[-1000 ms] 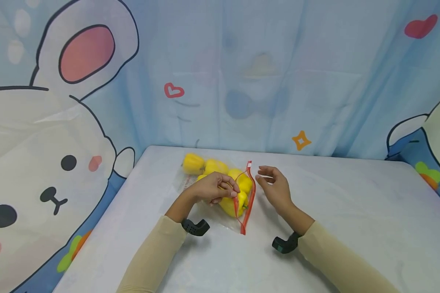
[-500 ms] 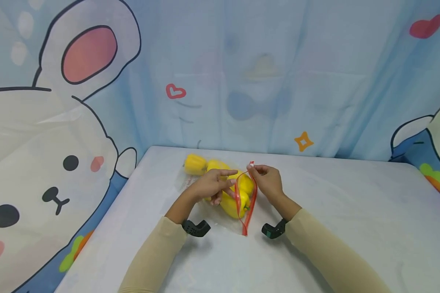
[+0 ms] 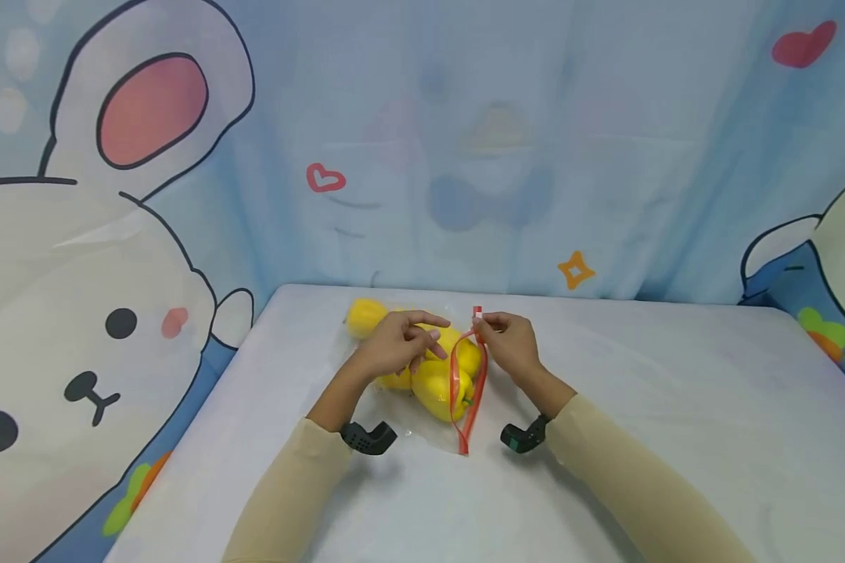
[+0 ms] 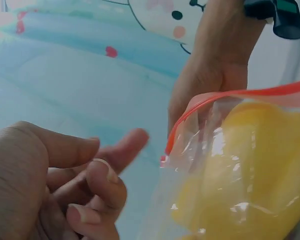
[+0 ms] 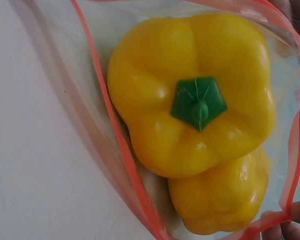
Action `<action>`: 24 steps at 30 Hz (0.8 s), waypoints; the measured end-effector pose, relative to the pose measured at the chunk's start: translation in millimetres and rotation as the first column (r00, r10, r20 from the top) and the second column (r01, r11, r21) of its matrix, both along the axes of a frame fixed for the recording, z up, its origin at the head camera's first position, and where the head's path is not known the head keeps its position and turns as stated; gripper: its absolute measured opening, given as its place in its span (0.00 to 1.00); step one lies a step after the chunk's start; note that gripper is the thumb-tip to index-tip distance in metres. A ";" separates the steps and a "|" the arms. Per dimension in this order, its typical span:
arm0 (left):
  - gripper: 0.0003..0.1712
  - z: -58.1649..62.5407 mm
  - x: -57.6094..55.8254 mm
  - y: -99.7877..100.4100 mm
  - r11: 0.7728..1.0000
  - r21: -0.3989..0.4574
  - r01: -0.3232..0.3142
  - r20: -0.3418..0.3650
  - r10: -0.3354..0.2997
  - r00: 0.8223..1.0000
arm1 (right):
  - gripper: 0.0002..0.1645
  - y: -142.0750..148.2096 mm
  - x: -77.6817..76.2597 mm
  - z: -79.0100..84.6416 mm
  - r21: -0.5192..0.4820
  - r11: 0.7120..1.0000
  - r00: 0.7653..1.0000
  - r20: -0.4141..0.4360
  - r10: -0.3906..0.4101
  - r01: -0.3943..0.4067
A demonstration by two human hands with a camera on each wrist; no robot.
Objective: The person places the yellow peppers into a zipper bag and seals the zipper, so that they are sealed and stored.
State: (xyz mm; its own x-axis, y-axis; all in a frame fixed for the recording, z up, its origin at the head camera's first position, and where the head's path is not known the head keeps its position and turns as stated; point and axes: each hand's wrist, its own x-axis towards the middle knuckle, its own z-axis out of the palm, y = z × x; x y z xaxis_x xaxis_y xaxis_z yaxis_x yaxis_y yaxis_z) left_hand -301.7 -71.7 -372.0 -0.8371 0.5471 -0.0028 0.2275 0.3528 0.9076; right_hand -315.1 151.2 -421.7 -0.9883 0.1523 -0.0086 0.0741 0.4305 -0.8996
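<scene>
A clear zip bag with a red zip edge lies on the table, its mouth facing right and standing apart. Inside are several yellow bell peppers; one shows its green stem through the mouth in the right wrist view. My right hand pinches the far end of the red edge between thumb and fingers. Over the peppers hovers my left hand, index finger stretched out and the others loosely bent. In the left wrist view that left hand holds nothing, beside the bag's plastic.
A white cloth covers the table. Behind it hangs a pale blue curtain with cartoon prints. A black wrist camera sits on the left wrist, another black wrist camera on the right.
My right hand has come left to the zip's far end and pinches it. My left hand has let go of the near lip, its fingers spreading, and has risen slightly away from it.
</scene>
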 end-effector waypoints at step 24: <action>0.13 17.2 -95.9 55.2 0.892 -0.406 0.197 -0.274 -0.325 0.905 | 0.22 1.5 -3.7 -6.5 -0.074 0.995 0.995 -0.085 0.060 -0.066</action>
State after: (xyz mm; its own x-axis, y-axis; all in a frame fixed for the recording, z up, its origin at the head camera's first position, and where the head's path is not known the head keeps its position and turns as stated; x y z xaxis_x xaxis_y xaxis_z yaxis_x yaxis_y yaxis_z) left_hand -397.6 -16.5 -354.8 -0.6508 0.7592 0.0051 0.6172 0.5251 0.5860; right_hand -318.8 152.8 -428.2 -0.9937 0.0920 0.0639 -0.0265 0.3611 -0.9321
